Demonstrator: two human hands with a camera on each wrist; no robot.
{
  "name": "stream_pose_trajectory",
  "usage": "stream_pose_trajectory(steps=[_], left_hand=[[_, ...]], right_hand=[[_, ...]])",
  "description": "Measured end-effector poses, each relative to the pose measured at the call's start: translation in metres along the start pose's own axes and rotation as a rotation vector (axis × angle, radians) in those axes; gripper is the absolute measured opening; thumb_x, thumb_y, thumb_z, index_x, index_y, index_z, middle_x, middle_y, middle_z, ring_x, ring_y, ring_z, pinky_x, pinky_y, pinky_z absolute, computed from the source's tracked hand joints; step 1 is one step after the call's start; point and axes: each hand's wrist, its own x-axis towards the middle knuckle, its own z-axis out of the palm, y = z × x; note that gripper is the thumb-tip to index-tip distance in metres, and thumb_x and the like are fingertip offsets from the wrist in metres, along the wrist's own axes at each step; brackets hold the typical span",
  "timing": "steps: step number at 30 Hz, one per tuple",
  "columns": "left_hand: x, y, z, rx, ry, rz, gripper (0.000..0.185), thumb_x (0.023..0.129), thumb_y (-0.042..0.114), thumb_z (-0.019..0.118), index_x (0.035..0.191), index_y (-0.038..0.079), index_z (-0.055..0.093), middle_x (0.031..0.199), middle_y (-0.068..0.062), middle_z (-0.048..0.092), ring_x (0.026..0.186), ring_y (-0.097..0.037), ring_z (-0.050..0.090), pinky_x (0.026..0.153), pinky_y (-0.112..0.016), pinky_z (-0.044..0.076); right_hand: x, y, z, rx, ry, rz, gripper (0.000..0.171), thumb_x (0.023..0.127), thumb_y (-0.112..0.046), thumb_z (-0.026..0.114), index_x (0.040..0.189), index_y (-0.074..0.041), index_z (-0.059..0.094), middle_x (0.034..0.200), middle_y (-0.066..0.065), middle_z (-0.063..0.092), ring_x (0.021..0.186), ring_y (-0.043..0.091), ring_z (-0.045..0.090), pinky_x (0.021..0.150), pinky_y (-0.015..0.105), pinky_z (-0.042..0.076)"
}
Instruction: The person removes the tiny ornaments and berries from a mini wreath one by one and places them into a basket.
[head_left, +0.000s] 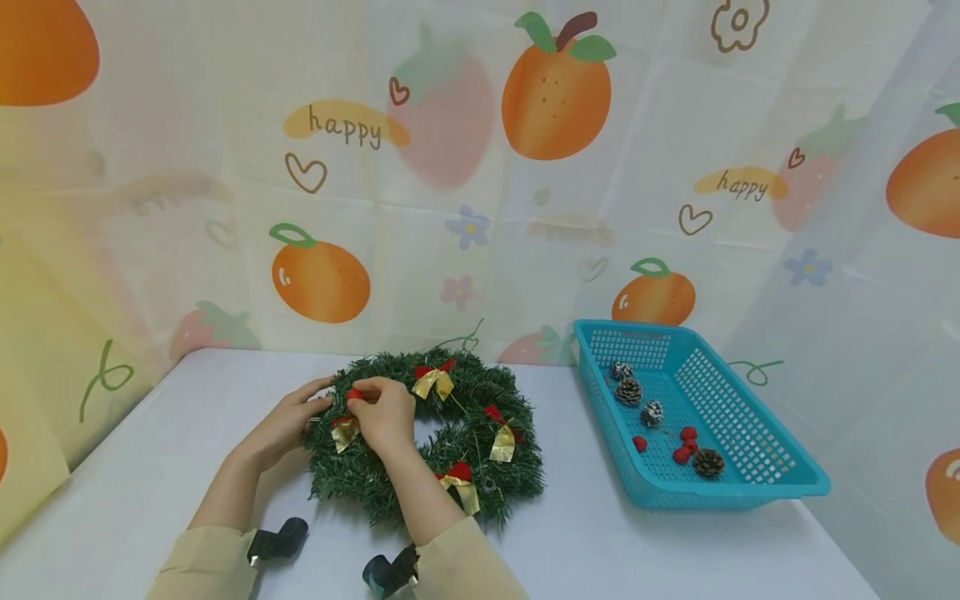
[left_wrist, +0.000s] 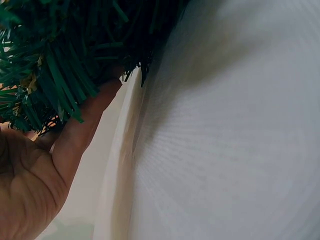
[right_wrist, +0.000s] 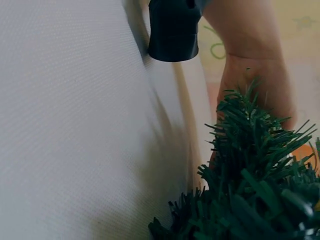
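Overhead, the white bench (head_left: pixel 600 542) carried everything, backed by a fruit-print curtain (head_left: pixel 465 167) on the far and side walls. Largest item: a green artificial wreath (head_left: pixel 390 479) lying flat near the bench middle, dressed with gold-and-red bows (head_left: pixel 433 379) round its ring. To its right, apart from it, stood a turquoise perforated basket (head_left: pixel 738 417) holding pine cones (head_left: pixel 628 390) and small red berries (head_left: pixel 685 444).

Left hand (head_left: pixel 288 421) lay against the wreath's left outer edge, fingers extended into the needles; the left wrist view showed a straight finger (left_wrist: pixel 82 127) pressed under the green needles, nothing gripped. Right hand (head_left: pixel 388 415) sat over the wreath's upper-left arc, fingertips pinched together on a small red berry (head_left: pixel 354 393) held at the foliage. A gold bow (head_left: pixel 345 432) lay just below that hand. The right wrist view showed only wreath needles, bench surface and the other forearm; the pinch itself was out of its sight.
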Motion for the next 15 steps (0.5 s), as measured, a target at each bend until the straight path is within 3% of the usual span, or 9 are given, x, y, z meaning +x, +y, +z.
stream_pose_trajectory(steps=[7,15], left_hand=[[0.002,-0.001,0.000,-0.001,0.002,0.002,0.065,0.107,0.031,0.038,0.160,0.008,0.008,0.158,-0.030,0.018,0.071,-0.009,0.038,0.072,-0.030,0.043],[0.002,-0.001,-0.001,0.015,0.001,0.007,0.065,0.107,0.032,0.037,0.160,0.007,0.008,0.157,-0.031,0.018,0.091,-0.010,0.048,0.077,-0.030,0.046]], right_hand=[[-0.002,-0.004,-0.006,0.075,-0.006,0.001,0.022,0.088,-0.009,0.073,0.109,-0.010,0.075,0.098,0.003,0.072,0.088,0.015,0.067,0.070,0.026,0.054],[-0.003,-0.009,-0.015,0.116,-0.010,0.015,0.022,0.088,-0.009,0.073,0.109,-0.011,0.076,0.101,0.003,0.072,0.086,0.013,0.066,0.066,0.025,0.052]])
